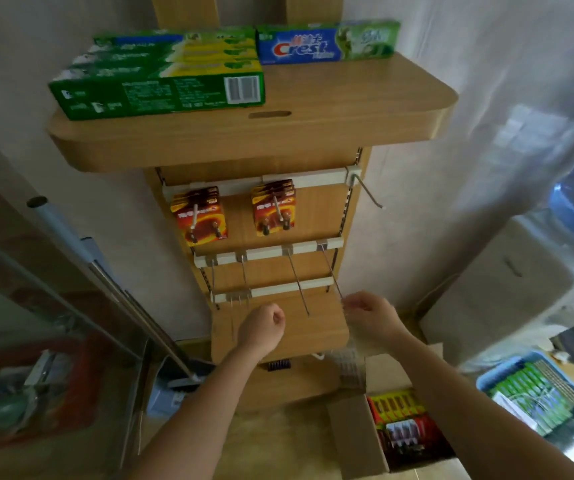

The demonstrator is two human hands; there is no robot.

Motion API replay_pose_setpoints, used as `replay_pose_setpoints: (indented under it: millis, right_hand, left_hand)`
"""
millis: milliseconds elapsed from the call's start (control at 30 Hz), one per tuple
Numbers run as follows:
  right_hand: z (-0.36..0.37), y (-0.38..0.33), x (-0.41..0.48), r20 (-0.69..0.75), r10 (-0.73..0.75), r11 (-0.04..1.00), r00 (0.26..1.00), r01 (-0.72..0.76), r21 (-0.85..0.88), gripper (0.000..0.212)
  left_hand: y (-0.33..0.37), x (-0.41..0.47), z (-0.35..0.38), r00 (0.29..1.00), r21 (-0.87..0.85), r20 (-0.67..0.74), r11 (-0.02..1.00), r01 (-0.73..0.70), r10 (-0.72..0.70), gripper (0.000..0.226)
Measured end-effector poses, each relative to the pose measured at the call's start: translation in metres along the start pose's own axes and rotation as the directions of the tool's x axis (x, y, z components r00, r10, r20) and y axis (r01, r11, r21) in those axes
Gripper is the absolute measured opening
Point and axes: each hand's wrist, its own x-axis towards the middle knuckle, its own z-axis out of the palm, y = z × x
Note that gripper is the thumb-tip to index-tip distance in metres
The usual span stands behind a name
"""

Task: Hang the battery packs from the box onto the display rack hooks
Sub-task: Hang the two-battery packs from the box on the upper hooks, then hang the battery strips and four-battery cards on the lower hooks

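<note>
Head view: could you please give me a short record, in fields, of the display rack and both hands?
top rail: two hooks carry battery packs; right hook bare
middle rail: four hooks, all bare
left hand: curled fist, holds nothing
right hand: at tip of rightmost middle hook; grip unclear
box: open, more packs inside

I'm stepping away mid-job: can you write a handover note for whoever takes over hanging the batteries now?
Left hand: fisted, empty.
Right hand: fingers at the tip of the rightmost middle-row hook; too blurred to tell if it holds a pack.
Done: two top hooks carry battery packs.
Left: top right hook and the middle-row hooks are bare; more packs wait in the box.
</note>
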Motion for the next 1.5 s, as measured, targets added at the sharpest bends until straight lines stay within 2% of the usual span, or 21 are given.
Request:
replay_pose_setpoints:
  millis: [167,333,433,667,867,967,1100,1233,1300,1400,1500]
  right_hand:
    - [-0.065,0.068,-0.010,-0.027,0.019,0.999,0.999,-0.020,-0.050,0.018]
    - [-0.149,0.160,-0.021,0.035,0.009,0.976,0.999,-0.001,-0.220,0.024]
    - [-0.187,0.205,-0.029,0.074,0.023,0.972,0.997,-0.005,-0.236,0.023]
    - [-0.221,0.262,-0.034,0.133,0.066,0.956,0.989,-0.025,-0.293,0.023]
    - [-0.206,0.304,-0.024,0.140,0.082,0.956,0.987,-0.037,-0.292,0.021]
    - [-0.187,0.347,-0.005,0.121,0.092,0.955,0.988,-0.053,-0.293,0.020]
    - [-0.148,0.437,0.027,0.087,0.161,0.953,0.983,-0.132,-0.274,0.017]
    - [-0.096,0.534,0.067,0.097,0.278,0.957,0.956,-0.267,-0.114,0.016]
    - [-0.069,0.587,0.097,0.062,0.306,0.951,0.950,-0.303,-0.057,0.025]
    - [-0.030,0.659,0.146,0.051,0.369,0.930,0.928,-0.369,-0.010,0.027]
    - [0.008,0.728,0.191,0.109,0.465,0.884,0.879,-0.467,-0.007,0.018]
  left_hand:
    - [0.062,-0.010,0.069,0.998,-0.008,0.066,1.000,0.015,-0.015,0.019]
    - [0.125,-0.041,0.170,0.987,-0.057,0.030,0.985,0.160,-0.158,0.021]
    - [0.158,-0.069,0.229,0.978,-0.136,0.058,0.969,0.207,-0.201,0.017]
    - [0.193,-0.101,0.279,0.970,-0.158,0.053,0.957,0.242,-0.237,0.018]
    - [0.178,-0.096,0.321,0.970,-0.138,0.077,0.961,0.238,-0.229,0.019]
    - [0.157,-0.081,0.360,0.970,-0.157,0.104,0.960,0.233,-0.219,0.019]
    - [0.117,-0.047,0.440,0.971,-0.168,0.155,0.963,0.209,-0.184,0.019]
    - [0.071,-0.001,0.533,0.965,-0.200,0.183,0.954,0.224,-0.188,0.020]
    - [0.049,0.031,0.579,0.968,-0.203,0.178,0.957,0.209,-0.174,0.022]
    - [0.016,0.084,0.649,0.983,-0.134,0.150,0.983,0.125,-0.105,0.028]
    - [-0.014,0.134,0.709,0.988,-0.009,0.148,0.999,0.047,-0.045,0.033]
